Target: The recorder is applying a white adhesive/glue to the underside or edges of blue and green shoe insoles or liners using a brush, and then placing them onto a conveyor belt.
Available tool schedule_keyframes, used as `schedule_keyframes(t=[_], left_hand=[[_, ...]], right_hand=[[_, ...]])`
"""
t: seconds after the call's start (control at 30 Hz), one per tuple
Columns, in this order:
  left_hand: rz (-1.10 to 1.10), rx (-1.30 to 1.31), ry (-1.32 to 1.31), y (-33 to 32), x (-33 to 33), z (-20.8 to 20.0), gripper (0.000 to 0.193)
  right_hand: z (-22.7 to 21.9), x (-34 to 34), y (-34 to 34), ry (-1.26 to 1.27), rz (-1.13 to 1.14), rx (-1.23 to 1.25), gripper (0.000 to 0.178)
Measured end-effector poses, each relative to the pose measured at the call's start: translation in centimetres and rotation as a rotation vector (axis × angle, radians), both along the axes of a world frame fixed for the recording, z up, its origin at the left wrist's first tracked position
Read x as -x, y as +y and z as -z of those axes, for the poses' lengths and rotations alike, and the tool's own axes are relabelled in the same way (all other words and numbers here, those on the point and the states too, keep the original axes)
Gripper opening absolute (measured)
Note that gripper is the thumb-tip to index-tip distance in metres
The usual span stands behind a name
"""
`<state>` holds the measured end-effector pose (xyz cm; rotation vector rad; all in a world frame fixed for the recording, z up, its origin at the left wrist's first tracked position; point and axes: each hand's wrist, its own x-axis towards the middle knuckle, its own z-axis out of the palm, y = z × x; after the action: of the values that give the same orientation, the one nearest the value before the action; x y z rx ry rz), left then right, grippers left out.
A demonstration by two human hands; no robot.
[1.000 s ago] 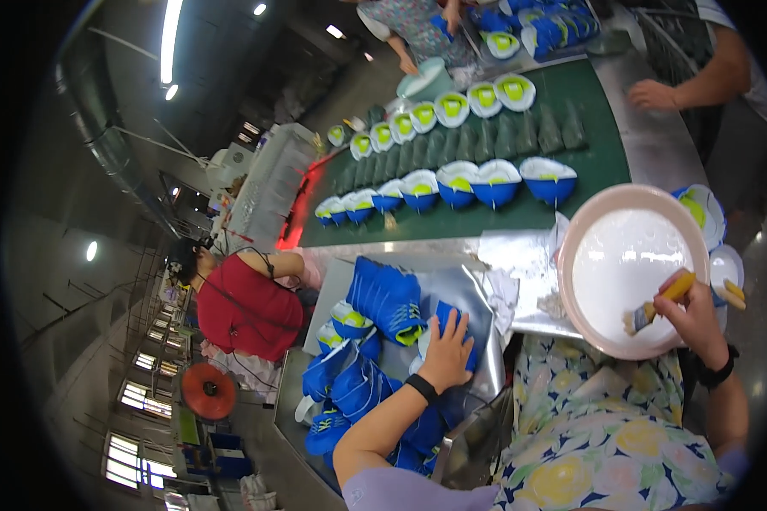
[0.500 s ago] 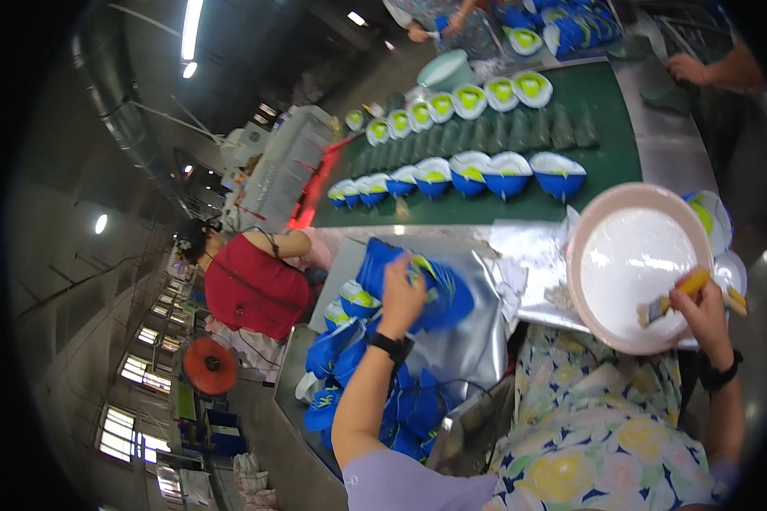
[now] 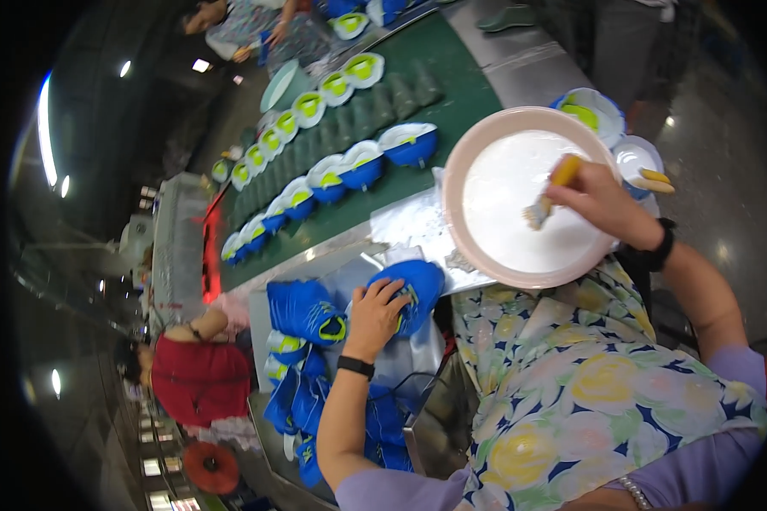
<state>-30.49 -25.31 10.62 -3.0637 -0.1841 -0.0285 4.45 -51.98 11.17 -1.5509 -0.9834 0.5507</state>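
My left hand is closed over a blue shoe upper, its fingers lying across the lacing area, just left of the basin. More blue uppers are piled on the metal tray beside and below that hand. My right hand grips a brush with a yellow handle and pale bristles. The bristles are over or in the white liquid of a wide pink basin; whether they touch it is hard to tell.
A green belt carries rows of blue-and-white uppers and dark foot-shaped pieces. Right of the basin are blue-and-white uppers and a second yellow handle. A person in red is at left; another person stands beyond.
The whole view has turned. My left hand has brought the blue upper over toward the basin. My right hand has moved the brush from the basin's near right side to its middle.
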Motion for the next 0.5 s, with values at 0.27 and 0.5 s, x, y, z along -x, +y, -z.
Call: schedule_keyframes(t=[0.27, 0.5], left_hand=[[-0.544, 0.74, -0.314, 2.4, -3.2, -5.4, 0.056], [-0.548, 1.491, -0.536, 2.8, -3.6, -4.5, 0.046]], right_hand=[[-0.9, 2.8, 1.2, -0.506, -0.415, 0.24, 0.022], [-3.0, -3.4, -0.6, -0.432, -0.162, 0.139, 0.019]])
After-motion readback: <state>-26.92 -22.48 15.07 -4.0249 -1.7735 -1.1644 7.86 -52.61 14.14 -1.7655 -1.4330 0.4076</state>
